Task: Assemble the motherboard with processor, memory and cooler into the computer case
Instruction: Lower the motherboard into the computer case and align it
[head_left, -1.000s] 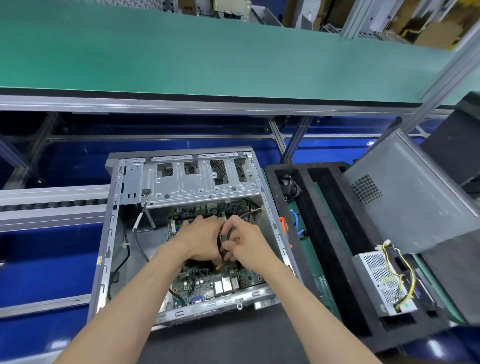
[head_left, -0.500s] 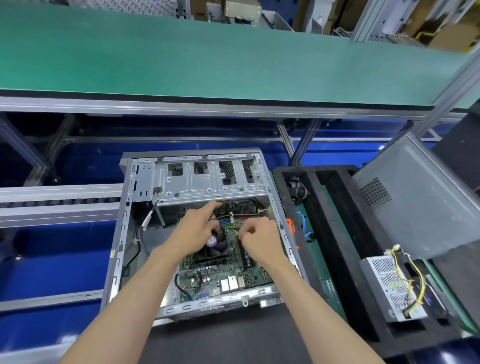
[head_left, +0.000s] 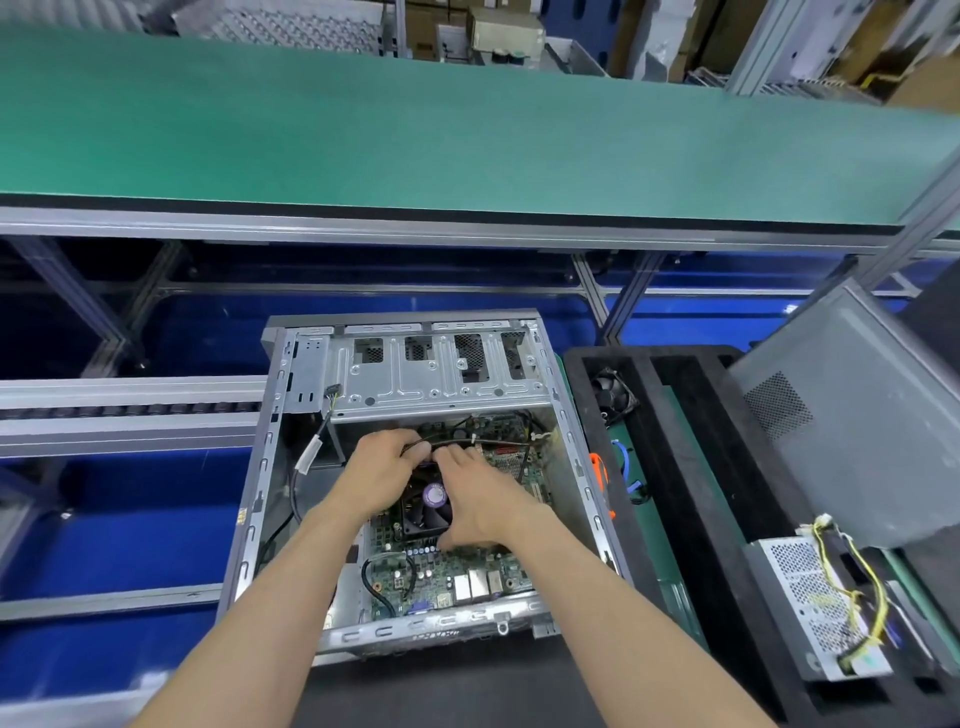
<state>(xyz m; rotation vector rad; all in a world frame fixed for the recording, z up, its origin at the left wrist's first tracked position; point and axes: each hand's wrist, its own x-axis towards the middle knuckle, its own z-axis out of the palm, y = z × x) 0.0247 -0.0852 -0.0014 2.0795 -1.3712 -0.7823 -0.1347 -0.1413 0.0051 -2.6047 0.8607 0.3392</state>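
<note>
An open grey computer case lies flat, and a green motherboard sits inside it. A black cooler fan with a purple centre label is mounted on the board. My left hand is above the fan's far left corner and pinches a thin black cable that runs right across the board. My right hand lies over the fan's right side, its fingers reaching to the same cable beside my left fingers, thumb down by the board. The processor and memory are hidden.
A black foam tray stands right of the case, holding a small fan, blue and orange cables and a perforated power supply with yellow wires. A grey side panel leans over it. A green conveyor belt runs behind.
Both hands moved from over the cooler toward the far side of the board. My left hand now pinches the black cable, and the cooler fan has become visible.
</note>
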